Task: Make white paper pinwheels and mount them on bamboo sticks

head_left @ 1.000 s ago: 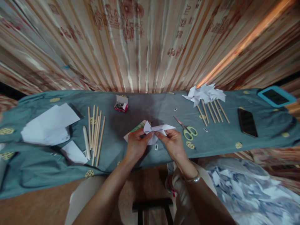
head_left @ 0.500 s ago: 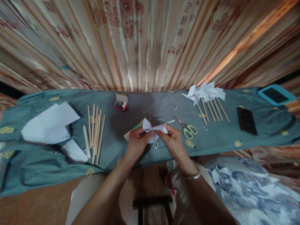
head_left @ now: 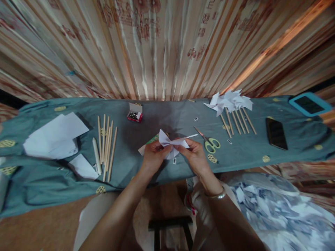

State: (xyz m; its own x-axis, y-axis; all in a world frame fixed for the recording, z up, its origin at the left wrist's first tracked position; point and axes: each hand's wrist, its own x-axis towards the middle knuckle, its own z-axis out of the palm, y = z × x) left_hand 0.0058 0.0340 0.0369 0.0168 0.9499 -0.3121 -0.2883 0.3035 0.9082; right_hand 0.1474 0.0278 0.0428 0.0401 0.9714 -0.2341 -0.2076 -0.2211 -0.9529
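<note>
A white folded paper piece, its corners bent towards the middle, is held above the cloth-covered table. My left hand pinches its left side, and my right hand pinches its right side, thumbs close together at the centre. A thin white strip sticks out past my right fingers. Partly under the paper lies a green and white card. Scissors with green handles lie open right of my right hand. A small red box of metal pins stands open behind my left hand.
White paper sheets and wooden sticks lie on the left of the table. Paper pinwheels on sticks, a black phone and a blue-framed device lie right. A bag of paper scraps sits lower right.
The folded paper has tilted slightly in my fingers, and its thin strip reaches a little farther right. Both hands keep their pinch on it; the view has shifted slightly.
</note>
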